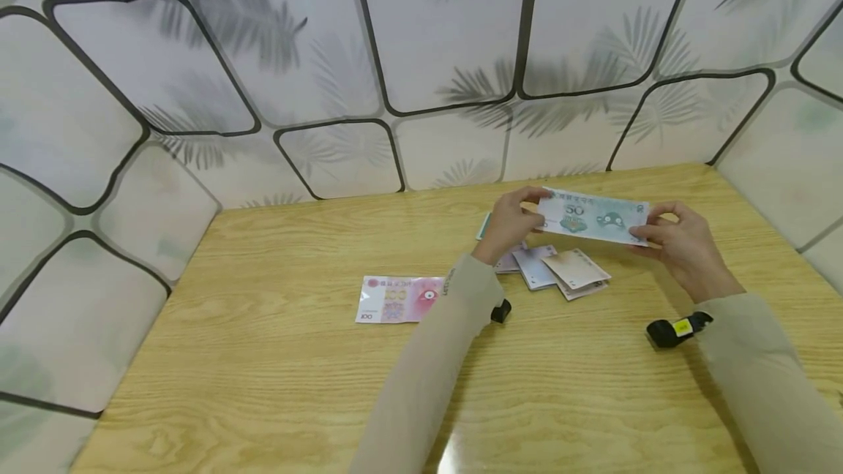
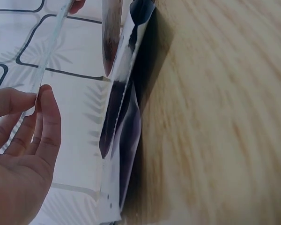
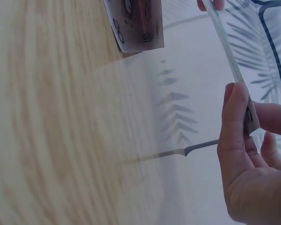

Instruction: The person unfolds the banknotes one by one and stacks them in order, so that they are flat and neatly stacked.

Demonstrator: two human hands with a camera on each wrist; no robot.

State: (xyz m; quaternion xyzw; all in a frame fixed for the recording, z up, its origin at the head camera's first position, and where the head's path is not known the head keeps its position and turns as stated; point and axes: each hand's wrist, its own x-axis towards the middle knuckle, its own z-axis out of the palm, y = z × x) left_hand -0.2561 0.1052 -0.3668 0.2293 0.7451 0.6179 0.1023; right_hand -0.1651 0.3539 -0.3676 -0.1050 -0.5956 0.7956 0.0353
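Note:
A green play banknote (image 1: pixel 589 217) marked 50 is stretched out above the table between both hands. My left hand (image 1: pixel 510 224) pinches its left end between thumb and fingers, and my right hand (image 1: pixel 685 246) pinches the right end. Both wrist views show the note nearly edge-on, with the left hand (image 2: pixel 28 136) and the right hand (image 3: pixel 248 154) each gripping an end. Below it lie several folded notes: a brown one (image 1: pixel 576 269), a bluish one (image 1: pixel 535 267) and a purple one (image 1: pixel 507 262), partly hidden by the left hand. A green edge (image 1: pixel 484 227) shows behind that hand.
A pink 100 note (image 1: pixel 398 300) lies flat left of the pile, its right end covered by the left sleeve (image 1: pixel 448 357). The wooden table (image 1: pixel 263 379) meets patterned walls (image 1: pixel 448 42) at the back and sides. Black straps circle both wrists.

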